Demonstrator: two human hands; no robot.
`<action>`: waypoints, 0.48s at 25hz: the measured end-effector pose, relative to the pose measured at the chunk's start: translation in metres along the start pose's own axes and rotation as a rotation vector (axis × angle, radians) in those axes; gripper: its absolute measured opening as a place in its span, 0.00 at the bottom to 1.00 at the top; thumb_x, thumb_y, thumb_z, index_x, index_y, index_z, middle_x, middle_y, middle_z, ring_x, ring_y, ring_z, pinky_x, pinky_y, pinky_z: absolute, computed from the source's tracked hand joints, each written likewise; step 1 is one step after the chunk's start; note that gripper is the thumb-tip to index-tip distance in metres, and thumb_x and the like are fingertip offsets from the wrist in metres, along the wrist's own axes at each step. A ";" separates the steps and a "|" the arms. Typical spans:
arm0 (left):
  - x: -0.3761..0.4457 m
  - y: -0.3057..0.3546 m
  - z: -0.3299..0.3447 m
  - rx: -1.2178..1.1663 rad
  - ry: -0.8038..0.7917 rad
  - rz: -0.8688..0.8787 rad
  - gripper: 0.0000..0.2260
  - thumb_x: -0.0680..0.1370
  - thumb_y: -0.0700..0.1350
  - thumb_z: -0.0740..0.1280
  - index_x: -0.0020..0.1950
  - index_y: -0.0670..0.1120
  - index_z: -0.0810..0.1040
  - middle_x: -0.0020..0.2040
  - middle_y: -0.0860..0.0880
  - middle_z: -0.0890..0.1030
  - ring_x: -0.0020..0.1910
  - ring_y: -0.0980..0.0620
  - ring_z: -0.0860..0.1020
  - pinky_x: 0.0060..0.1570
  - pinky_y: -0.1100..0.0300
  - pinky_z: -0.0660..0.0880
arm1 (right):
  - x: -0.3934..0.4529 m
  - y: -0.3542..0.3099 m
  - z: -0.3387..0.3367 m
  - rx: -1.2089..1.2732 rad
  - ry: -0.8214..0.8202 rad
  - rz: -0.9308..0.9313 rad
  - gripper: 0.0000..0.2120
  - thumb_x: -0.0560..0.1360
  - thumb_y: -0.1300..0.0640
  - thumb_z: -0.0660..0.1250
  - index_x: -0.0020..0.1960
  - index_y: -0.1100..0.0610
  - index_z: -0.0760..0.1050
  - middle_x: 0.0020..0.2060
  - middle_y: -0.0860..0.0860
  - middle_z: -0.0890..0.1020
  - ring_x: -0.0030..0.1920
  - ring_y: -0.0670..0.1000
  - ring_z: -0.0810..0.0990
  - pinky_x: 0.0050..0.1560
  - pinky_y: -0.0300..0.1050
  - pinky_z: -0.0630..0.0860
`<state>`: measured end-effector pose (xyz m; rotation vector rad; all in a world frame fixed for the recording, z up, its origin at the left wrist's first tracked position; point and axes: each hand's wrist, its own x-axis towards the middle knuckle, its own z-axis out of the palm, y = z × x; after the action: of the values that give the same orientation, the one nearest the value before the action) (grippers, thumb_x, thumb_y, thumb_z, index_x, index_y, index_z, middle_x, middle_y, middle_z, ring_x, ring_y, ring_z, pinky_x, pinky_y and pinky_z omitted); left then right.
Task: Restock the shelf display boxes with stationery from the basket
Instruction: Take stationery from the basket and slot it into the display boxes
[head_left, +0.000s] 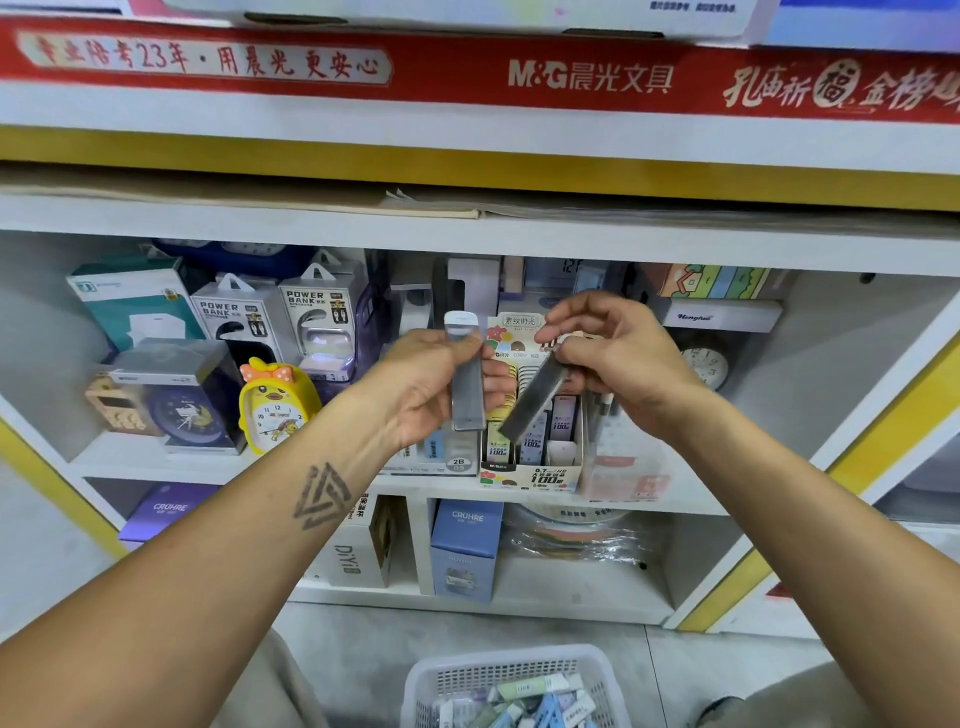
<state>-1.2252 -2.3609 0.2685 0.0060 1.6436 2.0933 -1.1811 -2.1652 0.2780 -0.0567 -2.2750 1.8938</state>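
My left hand (428, 384) grips a flat grey pencil-lead case (466, 387) with a white cap, held upright in front of the shelf. My right hand (618, 353) holds a second grey lead case (535, 402), tilted, its lower end over the cardboard display box (535, 475) that holds several lead cases. A clear display box marked 2B (452, 460) stands just left of it. The white plastic basket (511, 688) with small stationery packs sits on the floor below, between my forearms.
On the shelf to the left stand a yellow chick alarm clock (278, 408), a blue clock in a clear box (187, 410) and power bank packs (317, 322). A round clock (706, 366) is at right. Blue and purple boxes (465, 551) fill the lower shelf.
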 end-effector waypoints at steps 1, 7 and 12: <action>0.001 0.001 -0.001 0.003 0.028 0.010 0.09 0.82 0.42 0.63 0.51 0.37 0.78 0.44 0.37 0.83 0.37 0.45 0.83 0.42 0.51 0.82 | -0.002 -0.002 -0.004 -0.083 -0.025 -0.015 0.08 0.74 0.71 0.68 0.47 0.61 0.80 0.40 0.53 0.86 0.26 0.45 0.76 0.25 0.35 0.71; -0.003 0.003 0.002 -0.012 0.039 -0.047 0.13 0.82 0.43 0.60 0.58 0.36 0.78 0.44 0.38 0.82 0.36 0.46 0.81 0.39 0.53 0.82 | -0.005 0.006 -0.009 -0.407 -0.142 0.047 0.06 0.74 0.64 0.73 0.50 0.57 0.82 0.37 0.53 0.87 0.40 0.51 0.87 0.45 0.43 0.81; -0.006 0.001 0.005 0.017 -0.008 -0.016 0.12 0.82 0.35 0.59 0.63 0.33 0.74 0.42 0.36 0.83 0.38 0.44 0.82 0.43 0.49 0.82 | -0.001 0.023 0.002 -0.511 -0.113 0.029 0.06 0.80 0.64 0.66 0.54 0.58 0.80 0.34 0.51 0.85 0.35 0.47 0.86 0.37 0.40 0.81</action>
<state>-1.2184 -2.3584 0.2728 0.0067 1.6517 2.0642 -1.1822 -2.1630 0.2548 -0.0509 -2.7886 1.3084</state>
